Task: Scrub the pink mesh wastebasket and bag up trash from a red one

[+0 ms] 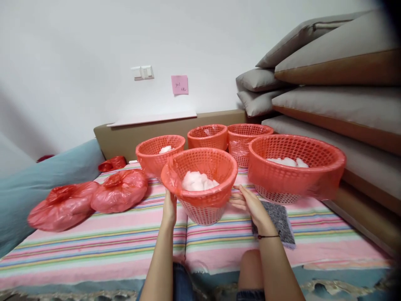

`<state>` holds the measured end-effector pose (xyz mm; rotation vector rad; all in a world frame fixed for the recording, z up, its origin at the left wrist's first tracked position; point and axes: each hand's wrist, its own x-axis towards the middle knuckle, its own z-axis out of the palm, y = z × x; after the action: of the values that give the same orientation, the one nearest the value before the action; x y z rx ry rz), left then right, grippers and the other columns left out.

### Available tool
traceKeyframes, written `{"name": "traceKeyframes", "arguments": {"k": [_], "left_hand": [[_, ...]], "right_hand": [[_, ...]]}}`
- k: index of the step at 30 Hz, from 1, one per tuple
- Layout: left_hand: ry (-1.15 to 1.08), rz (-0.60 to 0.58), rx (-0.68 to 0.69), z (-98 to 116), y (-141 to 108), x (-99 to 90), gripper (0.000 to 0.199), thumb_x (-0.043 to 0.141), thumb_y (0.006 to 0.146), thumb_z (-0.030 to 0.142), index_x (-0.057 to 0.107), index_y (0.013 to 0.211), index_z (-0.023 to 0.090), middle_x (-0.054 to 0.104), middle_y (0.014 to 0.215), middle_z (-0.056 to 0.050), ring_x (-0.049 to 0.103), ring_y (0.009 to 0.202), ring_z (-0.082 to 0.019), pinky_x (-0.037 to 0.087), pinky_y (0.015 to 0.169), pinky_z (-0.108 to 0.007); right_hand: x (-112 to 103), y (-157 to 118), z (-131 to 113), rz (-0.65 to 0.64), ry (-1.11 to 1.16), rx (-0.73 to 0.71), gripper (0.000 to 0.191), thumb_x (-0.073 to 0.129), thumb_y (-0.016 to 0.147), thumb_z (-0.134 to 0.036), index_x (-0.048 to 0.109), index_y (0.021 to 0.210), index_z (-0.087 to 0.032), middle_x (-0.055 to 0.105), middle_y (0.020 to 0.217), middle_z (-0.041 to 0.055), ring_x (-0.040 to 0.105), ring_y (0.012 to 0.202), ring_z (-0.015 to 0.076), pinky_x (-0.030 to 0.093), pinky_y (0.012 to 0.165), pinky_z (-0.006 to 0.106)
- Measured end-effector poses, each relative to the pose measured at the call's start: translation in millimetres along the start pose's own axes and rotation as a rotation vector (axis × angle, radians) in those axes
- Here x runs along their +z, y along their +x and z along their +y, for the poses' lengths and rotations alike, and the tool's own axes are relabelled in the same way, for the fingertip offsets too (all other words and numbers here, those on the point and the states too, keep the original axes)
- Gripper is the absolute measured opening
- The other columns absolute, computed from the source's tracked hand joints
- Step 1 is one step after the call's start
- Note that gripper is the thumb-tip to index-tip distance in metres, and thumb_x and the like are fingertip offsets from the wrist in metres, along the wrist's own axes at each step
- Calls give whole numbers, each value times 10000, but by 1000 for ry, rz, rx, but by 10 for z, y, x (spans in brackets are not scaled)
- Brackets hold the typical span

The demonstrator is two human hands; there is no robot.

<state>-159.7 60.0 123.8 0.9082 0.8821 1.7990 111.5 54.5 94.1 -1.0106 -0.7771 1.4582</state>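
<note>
Head view. The front red basket (208, 209) was at center, directly ahead of you, with a thin red bag (172, 177) lining it and folded over its rim, and soft-looking white contents (197, 182) inside. Your left hand (169, 205) was against its left side, fingers mostly hidden; how firmly they gripped could not be determined. Your right hand (252, 207) was open beside the right side, fingers extended; firm contact could not be confirmed.

Handling, as judged: the basket was probably light and fairly stiff, its contents soft, its bag slippery and easily torn. The best hold was two-handed, beneath the rim, on the bare mesh below the film.

Surface: a striped cover (125, 238) lay beneath, carrying two filled red bags (64, 207) at left and a gray cloth (278, 221) at right.

Room: cushions (338, 100) were stacked at right; a pink note (179, 85) and switches (142, 72) were on the wall (94, 33).
</note>
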Motion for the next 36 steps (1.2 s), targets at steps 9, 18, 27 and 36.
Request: {"name": "traceKeyframes", "arguments": {"k": [9, 18, 27, 36], "left_hand": [[36, 308, 206, -16, -236, -315, 333, 559, 884, 510, 692, 870, 206, 713, 905, -27, 656, 891, -156, 492, 794, -258], [-624, 175, -201, 106, -357, -197, 336, 464, 956, 416, 664, 881, 156, 693, 791, -39, 648, 674, -133, 520, 656, -272], [-707, 175, -218, 44, -376, -171, 291, 440, 979, 326, 641, 859, 152, 693, 800, -44, 612, 628, -102, 474, 585, -220], [-442, 55, -96, -20, -456, -105, 159, 750, 747, 272, 662, 796, 148, 665, 717, -15, 618, 566, -118, 490, 532, -226]], "right_hand": [[108, -1, 169, 0, -34, 142, 348, 720, 791, -566, 698, 830, -221, 739, 781, 43, 722, 697, 188, 611, 635, 303], [193, -4, 233, -1, -68, 102, 200, 710, 818, -395, 678, 892, -211, 750, 838, 26, 704, 660, 133, 567, 612, 222], [148, -10, 277, 41, -135, 92, 198, 703, 784, -395, 654, 847, -213, 751, 850, 30, 708, 691, 155, 576, 635, 247], [97, 44, 357, -7, -259, 87, 184, 672, 753, -389, 635, 752, -208, 728, 714, 20, 680, 601, 138, 544, 567, 222]]}}
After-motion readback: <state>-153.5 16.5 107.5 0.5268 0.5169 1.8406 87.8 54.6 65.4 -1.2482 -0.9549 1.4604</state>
